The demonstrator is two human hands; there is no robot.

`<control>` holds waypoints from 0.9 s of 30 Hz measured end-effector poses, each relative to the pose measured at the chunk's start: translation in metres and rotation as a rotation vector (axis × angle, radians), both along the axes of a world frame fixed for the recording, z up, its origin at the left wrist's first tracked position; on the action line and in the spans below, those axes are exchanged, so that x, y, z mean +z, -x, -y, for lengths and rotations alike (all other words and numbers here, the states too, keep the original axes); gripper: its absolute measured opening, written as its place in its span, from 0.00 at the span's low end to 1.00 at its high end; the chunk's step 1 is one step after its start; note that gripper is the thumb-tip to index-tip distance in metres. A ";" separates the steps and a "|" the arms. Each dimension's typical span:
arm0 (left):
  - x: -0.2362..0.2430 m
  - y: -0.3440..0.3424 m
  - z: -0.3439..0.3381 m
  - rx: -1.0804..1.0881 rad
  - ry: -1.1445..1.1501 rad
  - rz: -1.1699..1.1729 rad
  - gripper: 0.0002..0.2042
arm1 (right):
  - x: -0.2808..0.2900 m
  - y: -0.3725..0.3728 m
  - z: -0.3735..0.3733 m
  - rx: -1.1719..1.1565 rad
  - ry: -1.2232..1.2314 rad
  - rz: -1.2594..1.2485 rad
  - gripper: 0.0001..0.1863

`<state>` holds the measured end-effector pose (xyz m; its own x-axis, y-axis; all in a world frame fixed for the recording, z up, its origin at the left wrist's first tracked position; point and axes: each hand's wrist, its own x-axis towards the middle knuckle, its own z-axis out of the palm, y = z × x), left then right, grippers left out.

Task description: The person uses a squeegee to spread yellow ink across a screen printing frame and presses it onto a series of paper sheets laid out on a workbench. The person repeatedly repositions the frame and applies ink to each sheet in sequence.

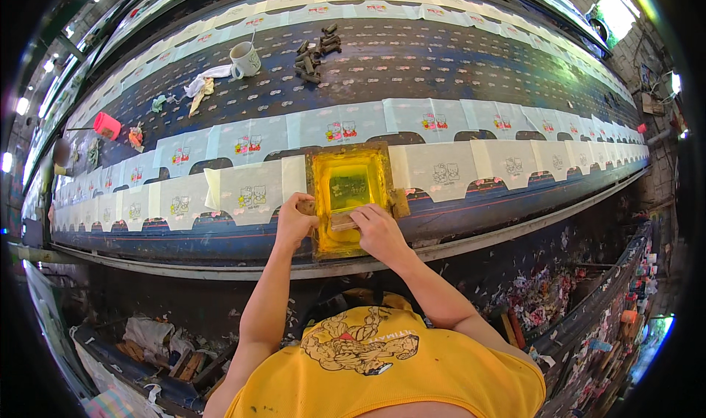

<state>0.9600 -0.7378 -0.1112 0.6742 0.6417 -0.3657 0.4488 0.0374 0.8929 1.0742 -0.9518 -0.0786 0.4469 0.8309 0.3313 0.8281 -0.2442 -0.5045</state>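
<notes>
A printing screen frame [347,161] coated with yellow ink lies on a row of cream fabric pieces [448,174] along the near edge of a long dark printing table. My left hand [296,219] grips the frame's left side near its lower half. My right hand [373,230] is closed on a wooden squeegee [340,222] inside the lower part of the frame, in the yellow ink. Beyond the frame runs a row of pale blue fabric pieces [341,116] with small printed pictures.
On the table [515,65] are a mug [245,60], dark short blocks [315,54], rags [202,87] and a red container [107,126]. Further fabric rows line the far edge. Below the metal front rail [507,234] lie scraps [537,300] and assorted clutter.
</notes>
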 end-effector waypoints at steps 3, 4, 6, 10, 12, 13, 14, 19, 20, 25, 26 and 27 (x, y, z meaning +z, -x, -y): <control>0.006 -0.003 0.000 0.010 0.063 -0.019 0.26 | -0.001 0.000 0.000 0.004 0.003 0.001 0.18; 0.007 -0.004 -0.001 0.009 0.087 -0.022 0.26 | 0.000 0.000 0.000 0.006 0.005 -0.001 0.18; 0.008 -0.005 -0.002 0.007 0.133 -0.028 0.27 | 0.002 0.000 0.000 0.014 0.008 -0.001 0.19; 0.005 -0.005 -0.003 0.003 0.120 -0.046 0.26 | 0.011 0.005 0.007 0.028 0.005 -0.001 0.21; -0.004 -0.003 -0.006 -0.007 0.087 -0.062 0.27 | 0.012 0.011 0.015 0.038 0.025 -0.006 0.22; 0.003 -0.004 -0.005 -0.004 0.119 -0.061 0.27 | 0.011 0.015 0.020 0.044 0.047 -0.011 0.22; 0.011 -0.004 -0.003 0.000 0.150 -0.061 0.27 | 0.010 0.016 0.021 0.050 0.068 -0.016 0.23; 0.020 -0.005 -0.001 -0.014 0.158 -0.031 0.27 | -0.019 -0.011 -0.013 0.015 -0.017 0.035 0.20; 0.015 -0.005 -0.001 -0.017 0.128 -0.004 0.26 | -0.022 -0.024 -0.027 0.007 -0.012 0.019 0.19; 0.014 -0.002 -0.002 -0.032 0.117 0.037 0.25 | 0.001 -0.084 -0.081 -0.018 0.103 -0.088 0.15; 0.011 -0.002 -0.003 -0.036 0.115 0.026 0.25 | -0.003 -0.085 -0.081 -0.020 0.096 -0.064 0.14; 0.010 -0.003 -0.003 -0.041 0.114 0.014 0.25 | -0.011 -0.086 -0.081 -0.024 0.089 -0.041 0.13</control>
